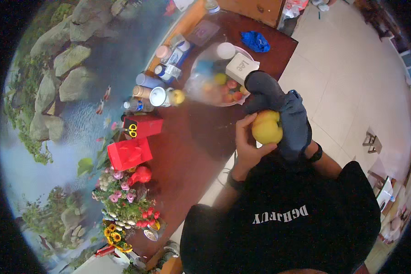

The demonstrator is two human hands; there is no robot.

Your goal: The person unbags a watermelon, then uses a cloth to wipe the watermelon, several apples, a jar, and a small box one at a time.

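Note:
My left hand [246, 141] grips a yellow apple [266, 126] between thumb and fingers, with a wristband on that arm. The apple rests against a bunched dark grey cloth [291, 125], which covers my right hand [308, 148] almost to the dark wristband; its fingers are hidden. Just beyond the cloth, a pale printed box [239, 67] rests on a round pink-rimmed tray [232, 47] with a clear bag and several red and yellow fruits [220, 78].
The dark red table [182, 141] also bears a row of jars and bottles [158, 96], red boxes [129, 154], artificial flowers [128, 196] and blue crumpled plastic [255, 41]. A landscape mural [59, 114] lines the left. Pale tiled floor [333, 77] and a small stool [371, 142] lie right.

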